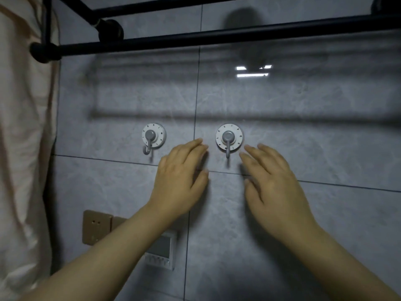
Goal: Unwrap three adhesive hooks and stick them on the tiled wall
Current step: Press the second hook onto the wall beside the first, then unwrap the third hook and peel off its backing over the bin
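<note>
Two round white adhesive hooks with grey metal hooks are stuck on the grey tiled wall (303, 118). The left hook (153, 136) sits left of a vertical grout line, the right hook (229, 137) just right of it. My left hand (182, 177) is raised below and left of the right hook, fingers apart, holding nothing. On the other side, below and right of that hook, my right hand (275, 181) is spread and empty. Neither hand touches the hook. No third hook or wrapper is in view.
A black metal towel rack (195, 39) runs across the top. A pale cloth (23, 127) hangs at the left. Below my left forearm are a gold wall socket (95, 227) and a grey control panel (160, 250).
</note>
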A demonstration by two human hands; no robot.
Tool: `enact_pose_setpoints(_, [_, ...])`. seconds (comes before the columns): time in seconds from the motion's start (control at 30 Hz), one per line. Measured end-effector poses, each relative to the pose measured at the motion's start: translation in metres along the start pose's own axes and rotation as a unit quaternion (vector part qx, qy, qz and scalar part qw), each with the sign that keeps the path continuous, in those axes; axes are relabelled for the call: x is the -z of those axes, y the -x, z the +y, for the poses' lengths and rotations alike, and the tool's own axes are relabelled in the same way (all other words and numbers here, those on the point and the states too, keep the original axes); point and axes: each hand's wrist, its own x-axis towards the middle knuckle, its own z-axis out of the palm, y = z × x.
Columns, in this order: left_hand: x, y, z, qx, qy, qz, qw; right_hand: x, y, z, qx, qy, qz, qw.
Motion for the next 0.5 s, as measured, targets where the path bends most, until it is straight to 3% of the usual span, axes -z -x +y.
enact_pose_setpoints(0.1, [0.005,0.035,0.001,0.073,0.158,-0.012,0.985,-0.011,0.030,-0.019,-0.023,-0.190,0.102,0.976])
enact_pose_setpoints(0.2, [0.010,0.080,-0.003,0.131,0.244,-0.022,0.961,-0.037,0.053,-0.042,-0.105,-0.340,0.120,0.927])
enact_pose_setpoints(0.37, [0.016,0.160,-0.025,0.310,0.344,0.007,0.886,-0.100,0.097,-0.073,-0.257,-0.511,0.058,0.818])
enact_pose_setpoints(0.5, [0.018,0.225,-0.047,0.437,0.352,0.023,0.828,-0.154,0.141,-0.109,-0.329,-0.579,-0.021,0.746])
